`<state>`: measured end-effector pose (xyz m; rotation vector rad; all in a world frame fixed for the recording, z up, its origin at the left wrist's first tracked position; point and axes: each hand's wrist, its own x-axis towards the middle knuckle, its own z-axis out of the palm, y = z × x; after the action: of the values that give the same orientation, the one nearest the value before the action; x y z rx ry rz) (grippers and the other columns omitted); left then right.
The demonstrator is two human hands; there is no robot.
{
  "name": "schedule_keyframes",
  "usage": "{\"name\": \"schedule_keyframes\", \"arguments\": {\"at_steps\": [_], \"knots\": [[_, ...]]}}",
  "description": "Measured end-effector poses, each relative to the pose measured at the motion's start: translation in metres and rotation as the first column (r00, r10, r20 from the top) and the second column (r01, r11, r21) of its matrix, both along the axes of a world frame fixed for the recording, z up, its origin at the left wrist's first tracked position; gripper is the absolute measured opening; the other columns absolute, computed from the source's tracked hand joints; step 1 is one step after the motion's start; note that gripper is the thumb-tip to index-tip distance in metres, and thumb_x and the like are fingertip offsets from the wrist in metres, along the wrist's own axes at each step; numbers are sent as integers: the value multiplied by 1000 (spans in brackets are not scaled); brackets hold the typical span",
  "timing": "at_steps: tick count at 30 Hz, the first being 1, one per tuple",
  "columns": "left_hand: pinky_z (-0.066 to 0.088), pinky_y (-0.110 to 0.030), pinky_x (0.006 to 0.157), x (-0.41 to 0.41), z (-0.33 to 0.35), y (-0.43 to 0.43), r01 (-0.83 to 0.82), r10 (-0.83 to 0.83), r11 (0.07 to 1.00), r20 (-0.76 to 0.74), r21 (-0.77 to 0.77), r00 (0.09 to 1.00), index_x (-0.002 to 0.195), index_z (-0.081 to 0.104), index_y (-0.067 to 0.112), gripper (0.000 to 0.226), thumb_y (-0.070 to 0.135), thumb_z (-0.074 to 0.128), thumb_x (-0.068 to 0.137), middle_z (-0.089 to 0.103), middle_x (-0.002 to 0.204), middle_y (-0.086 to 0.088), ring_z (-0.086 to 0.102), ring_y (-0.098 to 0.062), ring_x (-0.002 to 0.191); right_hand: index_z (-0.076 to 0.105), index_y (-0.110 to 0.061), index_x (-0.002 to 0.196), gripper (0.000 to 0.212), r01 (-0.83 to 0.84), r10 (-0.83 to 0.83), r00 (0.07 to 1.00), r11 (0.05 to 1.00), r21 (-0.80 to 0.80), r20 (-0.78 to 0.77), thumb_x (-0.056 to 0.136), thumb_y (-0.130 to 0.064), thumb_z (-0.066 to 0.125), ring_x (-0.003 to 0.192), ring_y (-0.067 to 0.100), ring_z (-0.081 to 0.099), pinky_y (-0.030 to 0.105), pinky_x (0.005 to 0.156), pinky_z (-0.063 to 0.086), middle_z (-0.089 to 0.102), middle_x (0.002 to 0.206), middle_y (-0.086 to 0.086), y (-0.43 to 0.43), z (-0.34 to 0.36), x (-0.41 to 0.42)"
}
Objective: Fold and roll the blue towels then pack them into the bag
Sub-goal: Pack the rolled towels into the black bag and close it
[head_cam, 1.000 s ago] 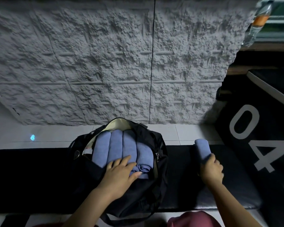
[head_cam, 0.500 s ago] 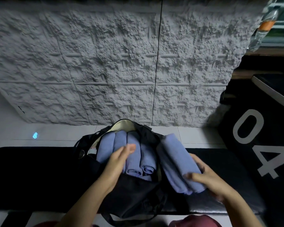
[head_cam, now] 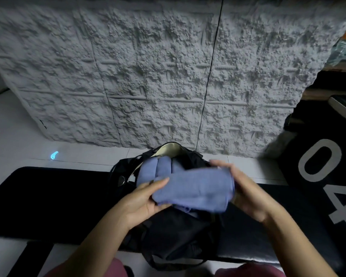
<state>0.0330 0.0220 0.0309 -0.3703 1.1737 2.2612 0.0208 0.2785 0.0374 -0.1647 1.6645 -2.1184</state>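
A rolled blue towel (head_cam: 196,189) lies crosswise above the open black bag (head_cam: 176,236), held at both ends. My left hand (head_cam: 142,200) grips its left end, fingers over the top. My right hand (head_cam: 246,192) cups its right end. Inside the bag, several rolled blue towels (head_cam: 154,170) stand side by side, partly hidden behind the held roll. The bag rests on a black padded bench (head_cam: 48,196).
A rough grey textured wall (head_cam: 148,76) rises just behind the bench. A black panel with a white "04" (head_cam: 324,176) stands at the right. White tiled floor (head_cam: 18,136) shows at the left. My knees in dark red cloth (head_cam: 248,270) are at the bottom edge.
My right hand has carried the rolled towel from the bench's right side leftwards over the bag. My left hand left the towels in the bag and took the roll's left end.
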Motion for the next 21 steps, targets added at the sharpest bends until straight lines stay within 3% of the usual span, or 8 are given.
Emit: {"name": "schedule_keyframes", "arguments": {"at_steps": [2,4,8,10,12,15,16,21], "knots": [[59,-28,73,1,-2,9,-137,132,962,39,237,990,119,60,2,52,23,67,73,67,114,-15,68,-24,96,68,-22,110,74,157,-95,971,945,-286,219,53,-68,78,103,19,65,33,85,53,64,119,7,-20,-6,-2],[58,-31,77,5,-8,25,-252,259,901,27,354,965,124,57,2,67,27,78,65,61,125,-17,60,-29,112,67,-25,110,72,131,-79,961,974,-184,265,56,-73,71,103,16,63,35,90,49,65,118,2,-54,-12,7],[54,-35,84,18,-27,57,-421,417,906,-248,41,874,121,52,9,41,12,65,82,64,120,-15,61,-28,110,62,-16,107,35,216,-195,949,975,-60,246,79,-37,62,90,15,67,34,80,51,70,101,5,-105,-17,21],[50,-26,88,20,-32,50,-434,238,865,-556,-251,797,113,54,20,34,20,68,81,66,113,-3,61,-19,110,63,-11,104,23,296,-260,922,951,-88,288,83,-22,65,85,19,66,42,82,51,69,94,11,-107,-20,19],[41,-20,97,12,-41,26,-491,-135,651,-724,-579,676,117,50,24,48,50,60,78,59,121,6,53,-10,116,60,-13,109,23,344,-330,911,939,-17,249,86,-17,63,82,25,66,47,81,50,70,94,11,-98,-27,12],[16,-29,112,3,-45,-16,-429,-757,7,-286,-903,588,129,44,26,89,88,27,67,55,128,12,45,-7,123,53,-15,114,43,382,-384,923,907,179,-21,75,-18,71,91,32,65,46,81,52,68,104,12,-80,-39,-1],[11,-29,112,3,-44,-27,-392,-829,-99,-142,-915,541,126,48,28,95,91,19,61,58,123,13,48,-6,120,50,-16,113,49,380,-363,925,881,284,-111,70,-21,73,94,29,65,45,83,54,66,105,10,-76,-42,-4],[23,-14,89,15,-46,-45,-455,-907,115,-280,-883,315,90,62,34,41,68,50,72,63,83,15,58,-6,85,46,-20,100,46,216,-12,948,761,612,-319,69,-12,78,72,5,53,20,66,47,57,87,-2,-74,-60,-13]]}}
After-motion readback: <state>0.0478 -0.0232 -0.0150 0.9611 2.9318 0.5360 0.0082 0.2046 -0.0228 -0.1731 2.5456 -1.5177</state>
